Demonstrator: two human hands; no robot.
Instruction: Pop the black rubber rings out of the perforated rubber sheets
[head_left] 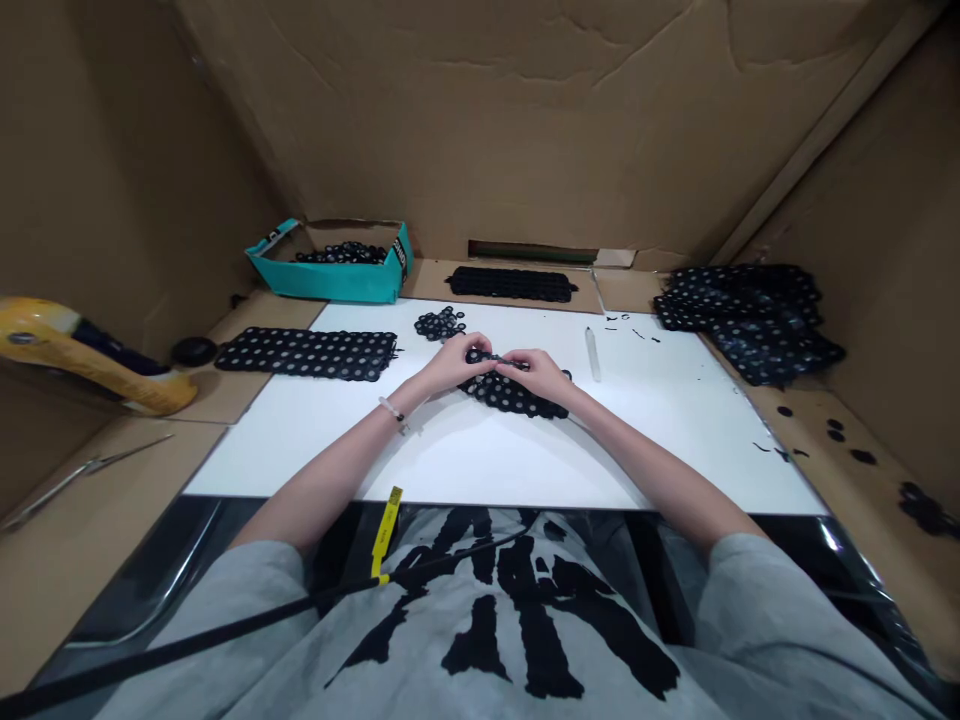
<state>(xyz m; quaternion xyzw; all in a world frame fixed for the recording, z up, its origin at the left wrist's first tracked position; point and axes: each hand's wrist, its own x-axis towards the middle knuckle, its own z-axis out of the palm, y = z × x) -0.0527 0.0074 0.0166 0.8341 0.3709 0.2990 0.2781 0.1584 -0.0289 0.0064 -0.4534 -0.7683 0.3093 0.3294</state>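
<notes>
At the middle of the white board, my left hand (456, 364) and my right hand (538, 374) come close together with fingertips pinched. Both grip the upper edge of a black dotted sheet (514, 395), its rows of round pale spots showing below my fingers. That sheet lies partly on the board, its edge raised between my hands. What exactly lies between the fingertips is too small to make out. Just beyond my left hand is a small pile of black rings (439, 323).
A teal box (330, 281) holds black rings. A dotted black sheet (311, 354) lies left, a dark stack (512, 284) behind, a sheet pile (750, 318) right. A pale pen-like stick (592, 354), scissors (90, 467) and a yellow bottle (90, 355) are around; black scraps lie right.
</notes>
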